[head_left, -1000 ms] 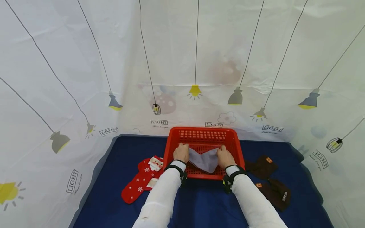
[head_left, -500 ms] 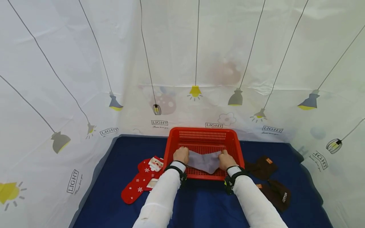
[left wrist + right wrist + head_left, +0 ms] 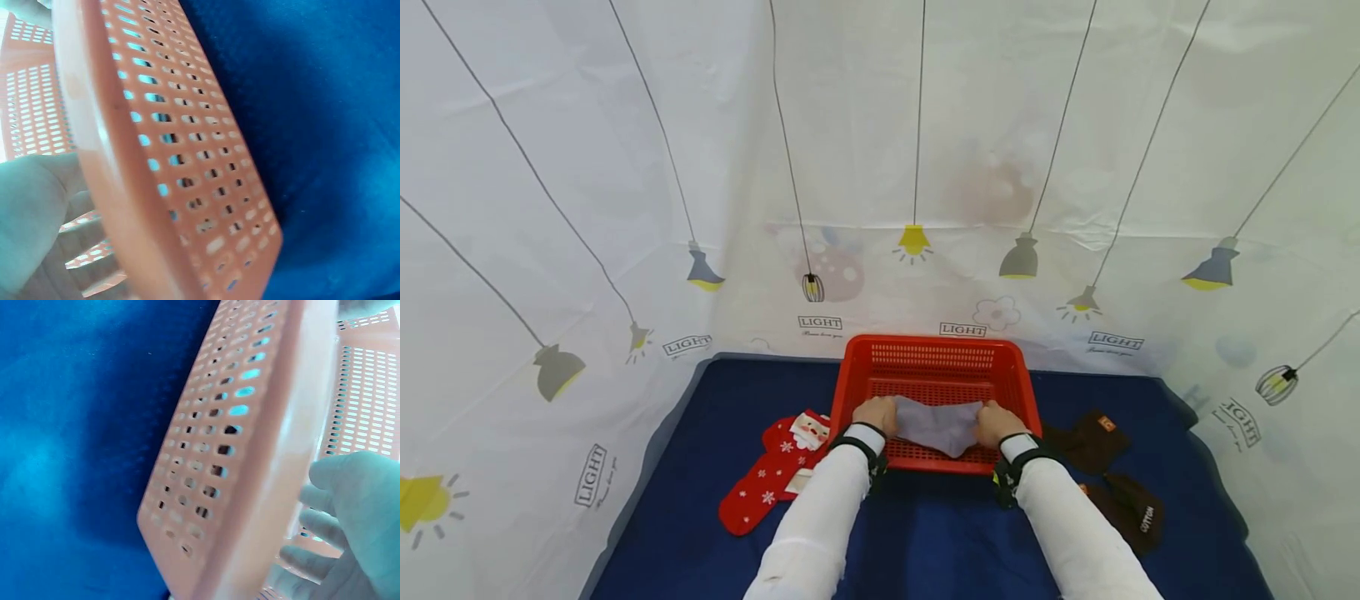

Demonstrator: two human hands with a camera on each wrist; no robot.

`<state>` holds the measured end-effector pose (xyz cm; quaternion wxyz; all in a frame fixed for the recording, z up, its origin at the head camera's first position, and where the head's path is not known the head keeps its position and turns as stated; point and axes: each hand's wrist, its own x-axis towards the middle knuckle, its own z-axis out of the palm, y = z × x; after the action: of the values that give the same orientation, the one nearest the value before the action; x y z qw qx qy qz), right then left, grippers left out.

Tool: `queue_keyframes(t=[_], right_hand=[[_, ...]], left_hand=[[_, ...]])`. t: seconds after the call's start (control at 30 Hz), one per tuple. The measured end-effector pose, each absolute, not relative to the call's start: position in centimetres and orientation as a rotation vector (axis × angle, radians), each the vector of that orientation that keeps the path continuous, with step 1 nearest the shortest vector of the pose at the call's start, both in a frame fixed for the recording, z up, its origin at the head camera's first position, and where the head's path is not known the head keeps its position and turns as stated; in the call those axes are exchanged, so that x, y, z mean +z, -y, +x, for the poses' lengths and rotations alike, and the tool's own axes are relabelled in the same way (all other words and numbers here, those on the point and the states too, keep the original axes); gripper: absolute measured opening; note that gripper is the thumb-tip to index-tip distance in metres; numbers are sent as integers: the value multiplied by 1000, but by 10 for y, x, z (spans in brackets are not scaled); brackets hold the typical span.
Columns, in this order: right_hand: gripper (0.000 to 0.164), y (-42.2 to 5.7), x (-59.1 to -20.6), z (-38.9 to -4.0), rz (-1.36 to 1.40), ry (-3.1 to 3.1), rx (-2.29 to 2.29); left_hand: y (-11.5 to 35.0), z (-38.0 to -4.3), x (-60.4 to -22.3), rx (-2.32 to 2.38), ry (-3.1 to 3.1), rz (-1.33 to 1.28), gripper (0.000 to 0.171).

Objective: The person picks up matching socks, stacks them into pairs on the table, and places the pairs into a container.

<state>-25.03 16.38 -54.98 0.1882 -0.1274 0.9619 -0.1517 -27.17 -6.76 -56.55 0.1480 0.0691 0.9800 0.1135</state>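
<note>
A grey cloth piece (image 3: 938, 427), its exact kind unclear, lies spread across the inside of a red perforated plastic basket (image 3: 1028, 400). My left hand (image 3: 877, 415) is at the cloth's left end, inside the basket's near left part. At the right end is my right hand (image 3: 997, 423). In the left wrist view the left hand (image 3: 37, 219) has its fingers loosely apart, with basket holes showing between them. The right wrist view shows the right hand (image 3: 356, 519) likewise, thumb and fingers separated. No cloth shows within either hand in the wrist views.
Red Christmas socks (image 3: 767, 483) with a Santa face lie left of the basket. Brown socks (image 3: 1090, 442) and another brown pair (image 3: 1127, 512) marked COTTON lie to the right. Blue cloth (image 3: 925, 542) covers the table. A lamp-printed white sheet (image 3: 880, 150) hangs behind.
The grey cloth has gone from sagging between my hands to lying flatter and lower in the basket. Both hands have drawn slightly apart and lower. The socks have not moved.
</note>
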Motion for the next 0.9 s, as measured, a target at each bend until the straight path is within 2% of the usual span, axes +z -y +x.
queue_keyframes(t=[0.1,0.23,0.43,0.53,0.9], right_hand=[[31,-167,-549,-252,-468,-2721,-421],[38,-170,-548,-253,-481,-2748,-438],[35,-173,-536,-247,-492,-2870,-404],[33,-173,-531,-238,-546,-2936,-412],[30,-161,-545,-188,-713,-3184,-600]], left_hand=[[69,-270,-560,314,-2790,256,9],[72,-265,-548,291,-2797,330,29],[71,-254,-537,304,-2847,422,41],[71,-246,-534,314,-2889,463,42],[81,-196,-538,414,-3207,644,30]])
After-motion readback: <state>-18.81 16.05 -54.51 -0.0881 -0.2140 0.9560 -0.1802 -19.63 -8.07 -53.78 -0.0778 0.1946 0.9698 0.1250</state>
